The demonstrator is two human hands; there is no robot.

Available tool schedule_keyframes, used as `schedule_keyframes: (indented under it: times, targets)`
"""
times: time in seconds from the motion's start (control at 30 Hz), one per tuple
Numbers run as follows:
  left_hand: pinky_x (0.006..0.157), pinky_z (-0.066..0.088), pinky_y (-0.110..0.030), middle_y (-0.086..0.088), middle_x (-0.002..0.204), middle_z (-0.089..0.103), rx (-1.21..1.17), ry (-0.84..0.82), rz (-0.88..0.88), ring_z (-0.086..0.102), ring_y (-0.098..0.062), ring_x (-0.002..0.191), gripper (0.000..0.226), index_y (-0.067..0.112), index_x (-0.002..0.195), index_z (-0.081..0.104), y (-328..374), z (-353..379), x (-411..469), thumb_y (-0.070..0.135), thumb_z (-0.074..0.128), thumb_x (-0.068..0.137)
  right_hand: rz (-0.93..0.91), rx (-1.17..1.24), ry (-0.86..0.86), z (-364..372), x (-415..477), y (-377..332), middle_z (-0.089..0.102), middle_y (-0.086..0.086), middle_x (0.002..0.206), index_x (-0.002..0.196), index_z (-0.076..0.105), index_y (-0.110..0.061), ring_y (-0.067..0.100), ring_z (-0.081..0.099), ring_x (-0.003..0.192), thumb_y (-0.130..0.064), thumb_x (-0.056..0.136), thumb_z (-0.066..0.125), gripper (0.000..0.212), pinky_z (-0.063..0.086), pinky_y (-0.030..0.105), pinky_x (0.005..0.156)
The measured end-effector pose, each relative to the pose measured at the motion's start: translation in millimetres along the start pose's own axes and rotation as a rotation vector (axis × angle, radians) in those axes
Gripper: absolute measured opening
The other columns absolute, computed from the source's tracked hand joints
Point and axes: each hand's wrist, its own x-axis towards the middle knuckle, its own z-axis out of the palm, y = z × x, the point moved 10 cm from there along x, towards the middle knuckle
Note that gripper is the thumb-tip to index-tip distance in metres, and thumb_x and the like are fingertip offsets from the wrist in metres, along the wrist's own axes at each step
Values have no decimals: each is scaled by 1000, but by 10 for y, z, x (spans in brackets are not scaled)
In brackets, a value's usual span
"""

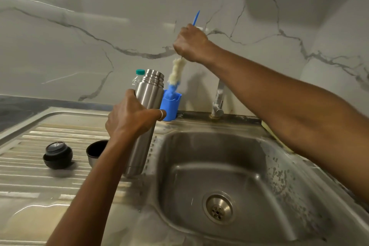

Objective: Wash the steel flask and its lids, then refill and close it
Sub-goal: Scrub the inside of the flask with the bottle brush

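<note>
So the steel flask (148, 104) is upright with its mouth open and no lid on, and its base looks to be down on the ribbed drainboard (40, 177), right at the edge of the sink basin (249, 158). The person's left hand (129, 119) is wrapped around the flask's middle, thumb on the near side and fingers curled round the far side, with a ring (161, 115) showing on one finger. Both lids are off and sit to the left on the drainboard: the dark stopper lid (58, 155) is on its own, and the cup lid (95, 151) is mouth-up between it and the flask, half hidden behind the left forearm. The right hand (191, 44) is raised up behind the flask, fist closed round the handle of a bottle brush (176, 72). The blue handle end pokes out above the fist, the pale fluffy head hangs below it, and the blue tip is at the mouth of a blue holder (173, 107) just behind and right of the flask. Whether the tip is touching the holder, can't tell. A plastic bottle (138, 76) with a teal cap peeks out from behind the flask's shoulder. The tap (218, 102) stands behind the basin, the drain (218, 207) is at the bottom, and the marble wall (79, 36) runs along the back.
</note>
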Motion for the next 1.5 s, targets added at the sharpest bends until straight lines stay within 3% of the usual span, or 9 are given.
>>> schedule_keyframes:
  times: [0.37,0.7,0.87,1.0,1.1,1.3,1.5]
  targets:
    - [72,41,-40,-5,88,53,19,-26,-1,52,-32,85,61,19,110,45,11,87,-51,48,82,71,192,54,7,-261,-416,802,64,23,113,113,67,-2,39,55,111,6,92,55,25,38,46,99]
    - [67,43,-34,-4,94,63,-140,-21,153,59,-26,81,67,21,117,50,196,224,-247,36,89,65,304,160,-25,-546,-1273,1422,70,10,105,109,75,-17,33,60,102,-6,88,55,32,36,46,98]
    - [61,40,-28,-3,98,63,-277,-5,263,59,-22,82,74,18,126,51,398,183,-464,22,91,63,372,237,6,-931,-1892,1871,68,9,123,124,72,-23,34,55,111,-8,93,53,39,37,49,101]
    - [63,42,-29,2,99,62,-292,12,335,59,-20,81,77,22,126,50,537,179,-597,20,92,61,407,292,62,-1185,-2268,2101,69,16,120,123,72,-16,31,52,95,-5,93,54,37,40,49,94]
    - [60,41,-27,7,94,59,-280,26,358,58,-15,78,75,26,124,50,605,160,-660,21,90,61,401,348,82,-1290,-2449,2146,70,16,117,123,72,-16,24,45,86,-7,94,57,34,38,47,93]
    - [69,49,-37,-1,104,62,-188,58,389,60,-26,85,79,23,128,48,643,142,-746,25,90,61,354,417,28,-1269,-2652,2038,71,11,105,121,73,-18,21,49,82,-6,92,57,35,36,38,84]
    - [72,53,-40,-2,109,61,-165,52,486,59,-24,89,85,27,133,43,683,212,-923,22,88,62,327,469,-30,-1028,-2745,1815,72,4,114,117,75,-25,27,58,101,-5,89,55,40,37,41,96]
